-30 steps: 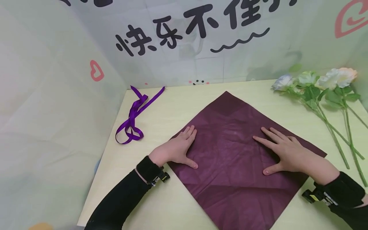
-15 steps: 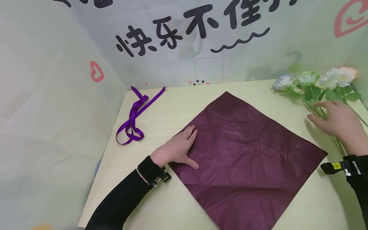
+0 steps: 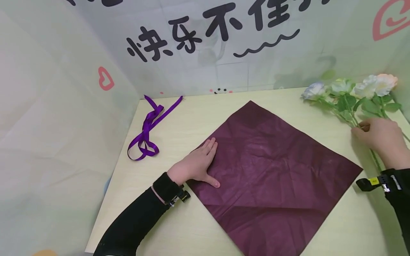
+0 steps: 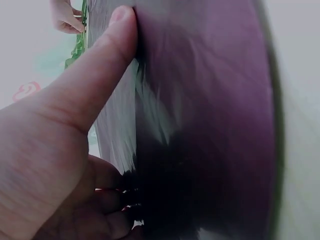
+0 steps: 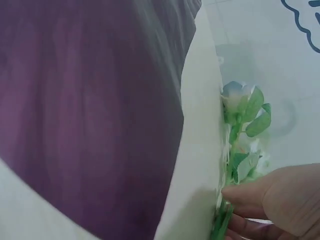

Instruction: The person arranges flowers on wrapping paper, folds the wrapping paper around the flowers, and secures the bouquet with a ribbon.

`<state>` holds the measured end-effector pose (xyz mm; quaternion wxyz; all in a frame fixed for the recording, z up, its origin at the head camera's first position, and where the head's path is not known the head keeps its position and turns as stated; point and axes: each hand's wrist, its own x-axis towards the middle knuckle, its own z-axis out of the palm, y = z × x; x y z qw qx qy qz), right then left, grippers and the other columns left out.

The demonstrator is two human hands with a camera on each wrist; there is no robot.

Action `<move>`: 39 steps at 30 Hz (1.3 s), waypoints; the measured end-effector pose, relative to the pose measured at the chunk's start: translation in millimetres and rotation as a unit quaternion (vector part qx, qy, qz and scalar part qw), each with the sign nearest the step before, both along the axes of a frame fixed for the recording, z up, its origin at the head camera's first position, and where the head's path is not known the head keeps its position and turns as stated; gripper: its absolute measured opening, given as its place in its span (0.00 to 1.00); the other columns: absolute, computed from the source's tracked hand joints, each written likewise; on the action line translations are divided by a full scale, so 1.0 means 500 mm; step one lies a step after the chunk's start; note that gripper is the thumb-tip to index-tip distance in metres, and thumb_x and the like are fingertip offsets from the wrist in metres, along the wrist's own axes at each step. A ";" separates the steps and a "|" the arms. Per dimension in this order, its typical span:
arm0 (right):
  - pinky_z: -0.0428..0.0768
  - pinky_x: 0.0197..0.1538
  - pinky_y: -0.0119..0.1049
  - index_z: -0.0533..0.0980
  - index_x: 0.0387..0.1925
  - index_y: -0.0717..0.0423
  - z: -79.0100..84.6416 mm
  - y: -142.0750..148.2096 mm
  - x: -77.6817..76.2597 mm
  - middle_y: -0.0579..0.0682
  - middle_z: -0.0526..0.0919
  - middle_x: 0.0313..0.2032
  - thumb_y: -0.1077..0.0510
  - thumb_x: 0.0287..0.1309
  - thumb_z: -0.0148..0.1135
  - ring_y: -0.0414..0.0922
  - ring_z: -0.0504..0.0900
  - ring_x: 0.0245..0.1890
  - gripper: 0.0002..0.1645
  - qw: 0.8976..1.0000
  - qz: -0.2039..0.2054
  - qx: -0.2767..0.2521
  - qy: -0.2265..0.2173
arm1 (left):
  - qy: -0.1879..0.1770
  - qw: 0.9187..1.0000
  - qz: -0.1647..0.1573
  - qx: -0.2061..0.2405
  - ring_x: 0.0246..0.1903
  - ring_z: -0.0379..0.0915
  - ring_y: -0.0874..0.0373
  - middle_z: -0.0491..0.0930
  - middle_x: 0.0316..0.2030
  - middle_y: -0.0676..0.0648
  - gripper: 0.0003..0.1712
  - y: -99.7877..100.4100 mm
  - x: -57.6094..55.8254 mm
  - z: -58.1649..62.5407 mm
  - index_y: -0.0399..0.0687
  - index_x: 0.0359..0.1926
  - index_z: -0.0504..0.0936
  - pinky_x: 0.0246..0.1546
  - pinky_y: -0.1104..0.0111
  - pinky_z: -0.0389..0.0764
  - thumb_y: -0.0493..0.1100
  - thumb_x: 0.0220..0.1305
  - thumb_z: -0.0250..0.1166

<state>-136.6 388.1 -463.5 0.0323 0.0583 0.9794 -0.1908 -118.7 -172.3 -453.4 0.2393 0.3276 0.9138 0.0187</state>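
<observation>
A dark purple sheet of wrapping paper (image 3: pixel 272 167) lies spread diamond-wise on the table, lightly creased. My left hand (image 3: pixel 196 161) rests on its left corner, fingers straight and thumb spread; in the left wrist view the thumb (image 4: pixel 107 60) presses along the sheet. At the right, my right hand (image 3: pixel 379 138) grips the green stems of the flowers (image 3: pixel 347 94), below their leaves. Thumb and curled fingers close around the stems (image 5: pixel 222 220) in the right wrist view. The blooms are pale blue, white and peach; part of the stems is hidden behind the hand.
A purple ribbon (image 3: pixel 145 135) lies loosely looped on the pale table (image 3: pixel 198 113) at the back left. A printed cloth backdrop (image 3: pixel 192 71) with black lettering rises behind the table and along its sides.
My right hand has left the paper, moved right to the flowers and curled its fingers around their stems. My left hand has stayed on the paper.
</observation>
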 end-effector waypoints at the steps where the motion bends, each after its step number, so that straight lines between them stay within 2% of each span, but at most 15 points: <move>1: 0.69 0.60 0.78 0.75 0.55 0.86 0.000 0.001 -0.001 0.80 0.83 0.47 0.56 0.77 0.60 0.81 0.76 0.49 0.29 1.000 0.001 -0.002 -0.002 | -0.003 1.000 0.002 0.000 0.87 0.31 0.39 0.34 0.87 0.31 0.86 0.001 0.000 0.001 0.29 0.86 0.41 0.84 0.54 0.49 0.80 0.51 0.78; 5: 0.66 0.62 0.79 0.76 0.53 0.85 0.002 0.007 -0.006 0.80 0.84 0.46 0.59 0.76 0.60 0.83 0.76 0.50 0.25 1.000 0.006 -0.003 0.010 | -0.014 1.000 0.010 0.003 0.87 0.28 0.39 0.33 0.87 0.32 0.87 0.001 -0.001 0.003 0.30 0.86 0.40 0.85 0.55 0.47 0.79 0.52 0.79; 9: 0.73 0.54 0.76 0.77 0.51 0.84 0.009 0.011 -0.010 0.81 0.83 0.47 0.61 0.76 0.59 0.82 0.78 0.48 0.22 1.000 0.001 0.003 0.024 | -0.017 1.000 0.010 0.006 0.87 0.27 0.40 0.32 0.87 0.33 0.87 0.000 -0.003 0.002 0.30 0.86 0.39 0.85 0.56 0.46 0.78 0.52 0.79; 11: 0.74 0.53 0.74 0.76 0.52 0.85 0.015 0.011 -0.011 0.81 0.82 0.48 0.61 0.77 0.56 0.82 0.78 0.49 0.23 1.000 -0.014 0.005 0.018 | -0.017 1.000 0.007 0.008 0.87 0.27 0.40 0.32 0.87 0.32 0.87 0.000 -0.005 0.001 0.30 0.86 0.38 0.85 0.56 0.45 0.78 0.52 0.79; 16: 0.74 0.54 0.72 0.72 0.60 0.80 0.041 -0.003 -0.010 0.81 0.78 0.55 0.52 0.84 0.48 0.79 0.77 0.52 0.29 0.998 -0.061 -0.005 -0.009 | -0.021 1.000 0.005 0.011 0.87 0.26 0.40 0.31 0.87 0.33 0.87 0.000 -0.009 -0.003 0.30 0.86 0.38 0.85 0.56 0.45 0.78 0.52 0.79; 18: 0.81 0.47 0.59 0.75 0.63 0.76 0.050 -0.016 -0.014 0.79 0.80 0.55 0.48 0.86 0.47 0.61 0.86 0.42 0.32 0.996 -0.079 -0.039 -0.003 | -0.020 1.000 0.005 0.011 0.87 0.26 0.40 0.31 0.87 0.33 0.87 -0.001 -0.009 -0.004 0.30 0.86 0.38 0.85 0.56 0.44 0.78 0.52 0.78; 20: 0.82 0.39 0.40 0.77 0.67 0.72 0.056 -0.034 -0.022 0.64 0.88 0.43 0.44 0.85 0.48 0.41 0.86 0.31 0.34 0.990 -0.098 -0.098 0.013 | -0.018 1.000 0.006 0.010 0.87 0.26 0.40 0.31 0.87 0.32 0.87 -0.001 -0.008 -0.003 0.30 0.86 0.38 0.85 0.56 0.44 0.79 0.52 0.78; 22: 0.78 0.33 0.25 0.77 0.69 0.70 0.057 -0.060 -0.032 0.41 0.88 0.33 0.44 0.85 0.51 0.24 0.79 0.26 0.34 0.976 -0.114 -0.184 0.036 | -0.014 1.000 0.006 0.010 0.87 0.27 0.39 0.32 0.87 0.32 0.87 -0.002 -0.006 -0.001 0.30 0.86 0.38 0.85 0.55 0.44 0.79 0.52 0.78; 23: 0.76 0.33 0.19 0.79 0.68 0.65 0.057 -0.074 -0.037 0.31 0.86 0.31 0.45 0.84 0.54 0.19 0.75 0.24 0.30 0.965 -0.118 -0.232 0.046 | -0.013 1.000 0.007 0.009 0.87 0.27 0.39 0.32 0.87 0.32 0.87 -0.002 -0.005 0.000 0.30 0.86 0.38 0.85 0.55 0.44 0.79 0.52 0.78; 25: 0.80 0.35 0.18 0.82 0.64 0.53 0.057 -0.106 -0.044 0.17 0.78 0.30 0.48 0.82 0.58 0.22 0.80 0.27 0.20 0.941 -0.111 -0.314 0.060 | -0.010 1.000 0.008 0.005 0.87 0.27 0.39 0.32 0.87 0.33 0.87 -0.002 -0.001 0.002 0.30 0.86 0.38 0.85 0.55 0.44 0.79 0.52 0.78; 27: 0.84 0.39 0.21 0.83 0.60 0.50 0.058 -0.143 -0.048 0.20 0.83 0.32 0.52 0.81 0.60 0.26 0.84 0.30 0.14 0.921 -0.085 -0.376 0.059 | -0.007 1.000 0.007 0.000 0.87 0.28 0.40 0.33 0.87 0.33 0.86 0.000 0.000 0.002 0.31 0.86 0.39 0.85 0.55 0.45 0.80 0.52 0.77; 29: 0.86 0.40 0.24 0.83 0.59 0.53 0.057 -0.186 -0.054 0.24 0.85 0.34 0.53 0.81 0.62 0.28 0.86 0.31 0.14 0.910 -0.054 -0.407 0.046 | -0.004 1.000 0.009 -0.007 0.87 0.29 0.40 0.33 0.87 0.33 0.87 0.001 0.002 0.002 0.31 0.87 0.39 0.85 0.55 0.46 0.81 0.52 0.76; 33: 0.89 0.37 0.30 0.76 0.66 0.77 0.049 -0.287 -0.073 0.32 0.86 0.36 0.58 0.81 0.61 0.31 0.86 0.28 0.26 0.908 0.010 -0.420 0.013 | 0.003 1.000 0.012 -0.018 0.87 0.29 0.41 0.33 0.87 0.35 0.88 0.001 0.002 -0.001 0.33 0.87 0.38 0.85 0.54 0.46 0.83 0.51 0.75; 37: 0.90 0.36 0.35 0.78 0.62 0.78 0.032 -0.376 -0.089 0.54 0.90 0.41 0.60 0.80 0.62 0.33 0.86 0.25 0.23 0.912 0.048 -0.406 -0.013 | 0.004 1.000 0.013 -0.013 0.87 0.28 0.41 0.33 0.87 0.35 0.88 -0.002 0.002 -0.003 0.33 0.87 0.38 0.85 0.53 0.46 0.82 0.50 0.76; 39: 0.91 0.37 0.36 0.79 0.61 0.76 0.024 -0.409 -0.094 0.64 0.89 0.45 0.59 0.80 0.63 0.33 0.86 0.26 0.22 0.920 0.057 -0.386 -0.025 | 0.000 1.000 0.012 -0.008 0.87 0.27 0.41 0.33 0.88 0.35 0.88 -0.002 0.002 0.000 0.33 0.87 0.37 0.85 0.52 0.46 0.82 0.51 0.76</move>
